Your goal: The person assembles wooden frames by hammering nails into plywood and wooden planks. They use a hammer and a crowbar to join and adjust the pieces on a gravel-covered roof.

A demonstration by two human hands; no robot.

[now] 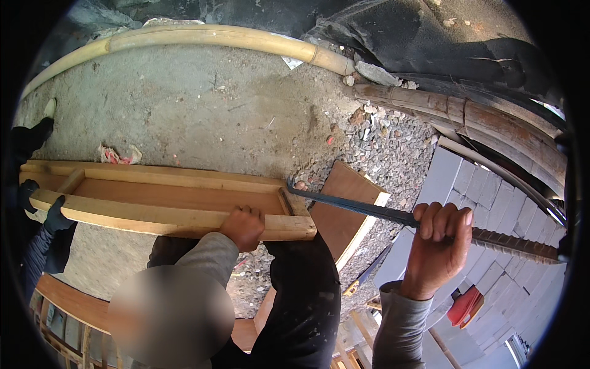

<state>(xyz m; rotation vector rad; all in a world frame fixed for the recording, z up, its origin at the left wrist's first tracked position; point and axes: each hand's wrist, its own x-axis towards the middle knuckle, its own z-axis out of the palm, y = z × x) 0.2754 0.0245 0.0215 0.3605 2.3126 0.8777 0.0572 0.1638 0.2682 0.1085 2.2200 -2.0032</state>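
A long wooden frame with a plywood panel inside, like a shallow box [141, 214], lies across the left and middle. My left hand [244, 227] is closed over its near rail close to the right end. In my right hand [444, 243], fingers are wrapped round a dark crowbar [362, 208] with a ribbed, rebar-like shaft. The crowbar points leftward, its hooked tip by the frame's right end; whether it touches the wood I cannot tell. At the frame's left end are the dark-gloved hands [56, 215] of another person.
A plywood-faced piece [345, 200] lies right of the frame on gravel [393, 144]. A handsaw [369, 270] lies below it. Grey boards [491, 190] and a red object [465, 305] are at right. Bamboo poles [215, 35] border the dirt floor. A crumpled wrapper [120, 155] lies behind the frame.
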